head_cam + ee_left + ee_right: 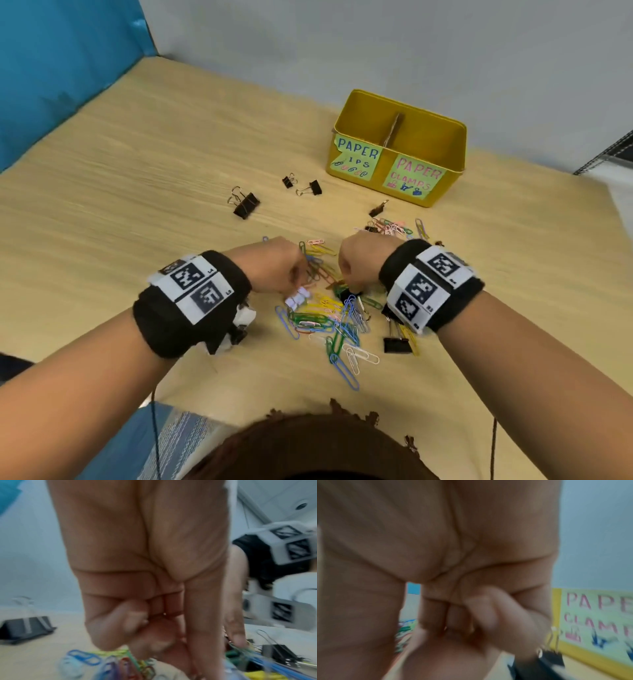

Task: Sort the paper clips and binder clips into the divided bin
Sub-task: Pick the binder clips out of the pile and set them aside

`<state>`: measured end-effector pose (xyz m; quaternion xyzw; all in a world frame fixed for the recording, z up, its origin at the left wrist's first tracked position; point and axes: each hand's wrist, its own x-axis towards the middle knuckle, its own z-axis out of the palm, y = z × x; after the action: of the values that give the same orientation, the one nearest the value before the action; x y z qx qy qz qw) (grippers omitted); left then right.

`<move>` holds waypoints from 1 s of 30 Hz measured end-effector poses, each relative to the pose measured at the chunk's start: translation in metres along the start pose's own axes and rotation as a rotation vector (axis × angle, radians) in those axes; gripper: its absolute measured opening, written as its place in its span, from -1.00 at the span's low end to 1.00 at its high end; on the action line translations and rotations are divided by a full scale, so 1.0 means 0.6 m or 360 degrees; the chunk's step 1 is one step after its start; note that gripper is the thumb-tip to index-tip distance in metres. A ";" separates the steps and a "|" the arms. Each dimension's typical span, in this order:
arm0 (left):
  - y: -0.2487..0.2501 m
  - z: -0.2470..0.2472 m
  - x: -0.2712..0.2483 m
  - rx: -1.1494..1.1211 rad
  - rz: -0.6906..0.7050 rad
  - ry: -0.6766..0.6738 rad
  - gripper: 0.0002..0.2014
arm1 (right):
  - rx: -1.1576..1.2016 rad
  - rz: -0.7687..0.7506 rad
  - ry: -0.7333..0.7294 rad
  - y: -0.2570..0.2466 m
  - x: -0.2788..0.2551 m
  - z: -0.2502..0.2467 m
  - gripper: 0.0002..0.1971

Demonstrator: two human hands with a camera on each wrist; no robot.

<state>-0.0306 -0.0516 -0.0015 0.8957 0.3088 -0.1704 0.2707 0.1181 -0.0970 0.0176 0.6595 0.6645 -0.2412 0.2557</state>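
Note:
A heap of coloured paper clips (329,318) lies on the wooden table with both hands lowered into it. My left hand (296,291) has its fingers curled. In the left wrist view its thumb and forefinger (193,666) come together in a pinch on clips in the heap (120,662). My right hand (351,287) curls down beside it onto green clips. In the blurred right wrist view the hand (445,639) hides whatever it touches. The yellow divided bin (455,126) stands at the far right, labelled for paper clips on the left and paper clamps on the right.
Black binder clips lie loose: a large one (245,205) at the far left, two small ones (288,180) (310,188) near the bin, one (378,208) by its front, and one (397,342) under my right wrist. A grey wall rises behind the table.

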 end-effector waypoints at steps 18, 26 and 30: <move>-0.045 0.028 -0.065 -0.0117 -0.0205 -0.0087 -0.84 | 0.0452 0.0201 0.0455 0.010 0.006 0.032 -0.80; -0.031 0.005 -0.051 -0.0267 -0.0263 -0.0145 -0.87 | 0.0487 0.0193 0.0426 -0.003 0.012 0.027 -0.82; -0.006 0.022 -0.041 0.0018 -0.0150 -0.0274 -0.64 | 0.0476 0.0053 0.0359 -0.035 0.015 0.034 -0.82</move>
<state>-0.0529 -0.0682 -0.0016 0.8638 0.3253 -0.2610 0.2827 0.0977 -0.1038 -0.0038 0.7240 0.6346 -0.2575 0.0826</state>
